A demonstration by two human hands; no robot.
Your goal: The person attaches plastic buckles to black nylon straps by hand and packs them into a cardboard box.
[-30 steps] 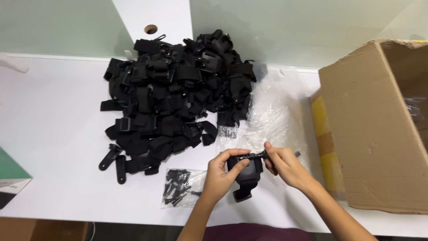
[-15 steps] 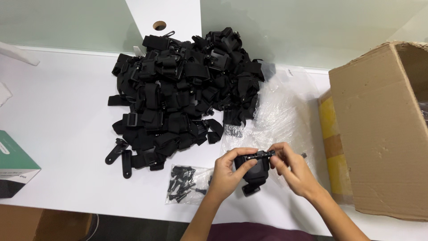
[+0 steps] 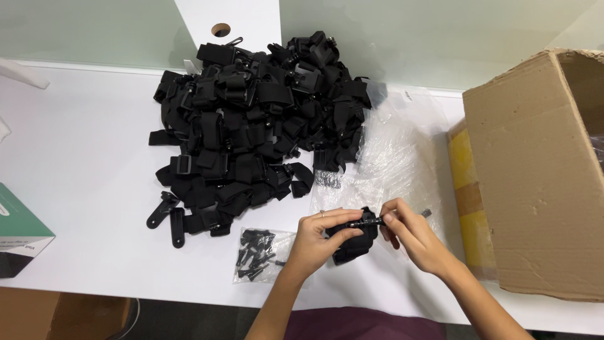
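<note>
The right hand [image 3: 412,234] pinches the outer end of a thin black screw [image 3: 367,221] between thumb and forefinger, the other fingers curled under; the screw's long axis runs nearly level, from three o'clock toward nine o'clock, its far end meeting the top of a black strap mount [image 3: 352,238]; the left hand [image 3: 318,239] is closed around that mount from its nine o'clock side, thumb across the front, so the mount sits between the two hands and touches both. The right forearm comes in from five o'clock, the left from six o'clock; both wrists hover just above the white table [image 3: 82,182]. At nine o'clock of the left hand lies a small clear bag of black screws [image 3: 259,254]; at twelve o'clock, crinkled clear plastic [image 3: 390,157] and, farther, a heap of black straps [image 3: 251,126]; at three o'clock stands a cardboard box [image 3: 535,176].
</note>
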